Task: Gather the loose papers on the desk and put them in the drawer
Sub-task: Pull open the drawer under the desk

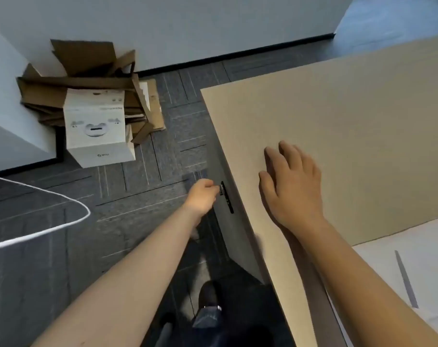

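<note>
A large tan sheet of paper or card (338, 126) lies flat on the desk top and reaches past its left edge. My right hand (291, 184) rests flat on this sheet, fingers spread. Below the desk edge is the grey drawer front (234, 231) with a black handle (227, 197). My left hand (202, 196) is closed, its fingertips pinching the top end of that handle. The drawer looks closed. A white sheet (418, 261) lies on the desk at the lower right, partly under the tan sheet.
A white product box (97, 126) sits on a pile of flattened brown cardboard (87, 78) on the grey carpet, by the wall at the left. A white cable (50, 229) loops across the floor at the left. My shoe (209, 294) is on the floor below the drawer.
</note>
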Available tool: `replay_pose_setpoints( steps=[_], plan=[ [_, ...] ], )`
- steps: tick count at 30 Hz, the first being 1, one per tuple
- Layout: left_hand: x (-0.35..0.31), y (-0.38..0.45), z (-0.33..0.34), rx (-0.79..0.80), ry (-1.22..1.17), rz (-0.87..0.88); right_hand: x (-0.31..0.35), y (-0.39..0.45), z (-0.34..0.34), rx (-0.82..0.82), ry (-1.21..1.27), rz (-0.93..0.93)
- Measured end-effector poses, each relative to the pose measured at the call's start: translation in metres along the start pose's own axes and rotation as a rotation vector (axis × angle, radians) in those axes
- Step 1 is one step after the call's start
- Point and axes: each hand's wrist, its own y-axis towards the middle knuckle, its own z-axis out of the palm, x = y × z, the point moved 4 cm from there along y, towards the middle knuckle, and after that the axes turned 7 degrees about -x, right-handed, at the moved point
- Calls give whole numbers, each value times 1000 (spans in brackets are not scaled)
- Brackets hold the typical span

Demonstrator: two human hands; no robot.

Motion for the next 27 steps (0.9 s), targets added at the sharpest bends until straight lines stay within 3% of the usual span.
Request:
replay_pose_setpoints(
  steps=[6,22,27],
  plan=[
    [10,26,19,-52,10,-77,-4,5,6,-117,-20,-28],
    [24,35,19,-95,132,17,-7,6,6,-92,-4,-25],
    [40,35,0,-199,-52,-74,-7,6,5,-71,-3,-35]
  ],
)
